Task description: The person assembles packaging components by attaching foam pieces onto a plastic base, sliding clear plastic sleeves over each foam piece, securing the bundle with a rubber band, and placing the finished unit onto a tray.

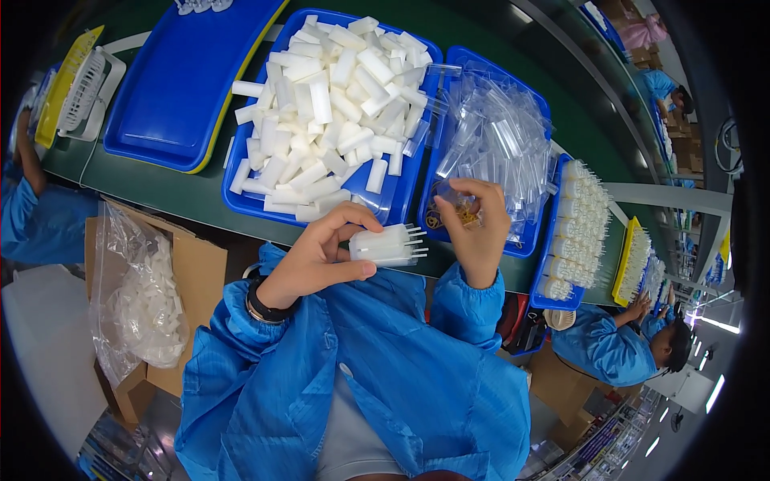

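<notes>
My left hand is closed around a bundle of white rectangular pieces in clear plastic sleeves. Thin white sticks poke out of the bundle's right end. Over the near end of a blue tray, my right hand is bent, with thumb and index finger curved towards each other and a small gap between the tips. I make out nothing between them. Small yellowish rubber bands lie in the tray behind these fingers, partly hidden. Beyond them is a heap of clear plastic sleeves.
A blue tray heaped with white blocks lies ahead of me. Left of it are a bare blue tray and a white basket. Bundles with sticks fill a tray at right. A carton with bagged white pieces stands lower left. Co-workers sit both sides.
</notes>
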Motion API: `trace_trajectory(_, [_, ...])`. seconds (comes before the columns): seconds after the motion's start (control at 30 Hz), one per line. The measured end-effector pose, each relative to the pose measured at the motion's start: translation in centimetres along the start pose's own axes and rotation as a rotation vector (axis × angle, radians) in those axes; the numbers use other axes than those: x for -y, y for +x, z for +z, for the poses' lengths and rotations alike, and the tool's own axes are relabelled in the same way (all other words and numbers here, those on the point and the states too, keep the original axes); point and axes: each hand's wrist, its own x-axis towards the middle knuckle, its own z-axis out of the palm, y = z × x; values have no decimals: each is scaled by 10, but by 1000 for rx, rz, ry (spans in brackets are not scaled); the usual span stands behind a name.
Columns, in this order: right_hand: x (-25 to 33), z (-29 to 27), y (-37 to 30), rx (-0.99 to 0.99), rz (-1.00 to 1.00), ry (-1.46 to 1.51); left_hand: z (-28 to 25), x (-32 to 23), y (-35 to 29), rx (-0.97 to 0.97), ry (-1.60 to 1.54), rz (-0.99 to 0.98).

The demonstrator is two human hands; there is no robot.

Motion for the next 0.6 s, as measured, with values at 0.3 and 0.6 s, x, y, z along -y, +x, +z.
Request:
trace_trajectory(0.3, [25, -15, -23, -136, 168, 1009, 1, 1, 2, 0, 129, 55])
trace_trajectory(0.6, [31, -6, -23, -114, 158, 850, 2, 2, 1, -2, 246, 104])
